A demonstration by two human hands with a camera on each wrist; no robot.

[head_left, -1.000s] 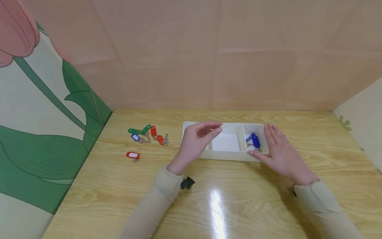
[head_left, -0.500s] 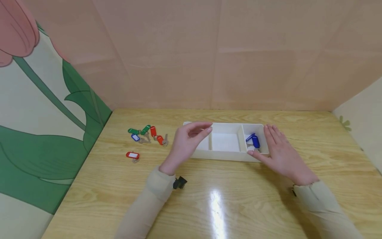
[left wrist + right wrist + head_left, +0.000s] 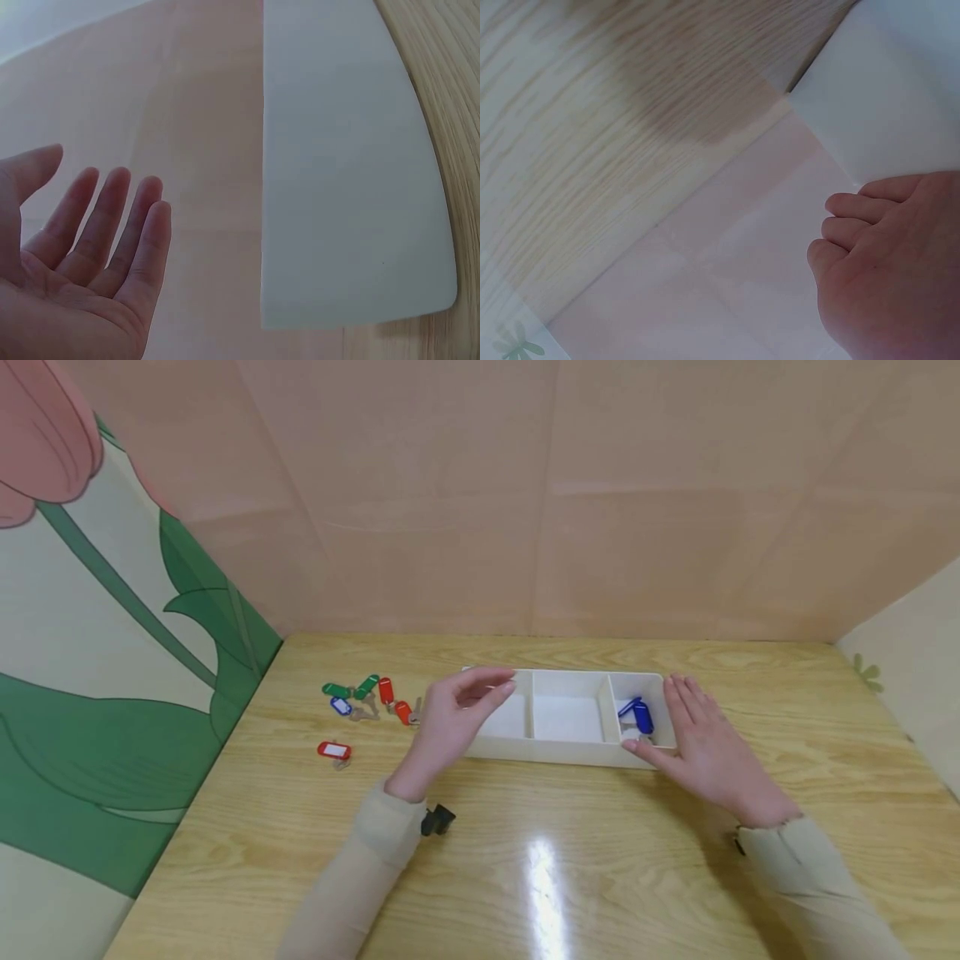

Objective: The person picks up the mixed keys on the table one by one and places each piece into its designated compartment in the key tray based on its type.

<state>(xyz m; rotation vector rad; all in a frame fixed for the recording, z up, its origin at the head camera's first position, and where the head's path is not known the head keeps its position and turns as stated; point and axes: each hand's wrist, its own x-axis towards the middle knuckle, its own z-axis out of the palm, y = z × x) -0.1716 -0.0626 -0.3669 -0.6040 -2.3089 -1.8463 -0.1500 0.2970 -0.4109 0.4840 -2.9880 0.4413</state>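
A white divided box [image 3: 555, 752] stands on the wooden table. My left hand [image 3: 448, 720] hovers over its left end, hiding part of the left compartment. In the left wrist view, that hand [image 3: 90, 281] has loosely bent, parted fingers with nothing between them, beside the box wall [image 3: 349, 187]. At the box's right end my right hand [image 3: 708, 747] rests with long fingers laid along the outside and the thumb at the front rim. Blue key tags [image 3: 643, 718] lie in the right compartment. The right wrist view shows this hand [image 3: 900, 270] against the white wall [image 3: 892, 97].
Left of the box lie loose keys with tags: green tags [image 3: 336, 691], a blue tag [image 3: 341, 706] and red tags [image 3: 386, 690]. One red tag [image 3: 333, 750] sits apart, closer to the front. A pinkish wall covering [image 3: 480, 510] rises behind the table.
My left hand has drifted left, from over the middle of the box to its left end, uncovering more of the left compartment. The right hand has stayed in place.
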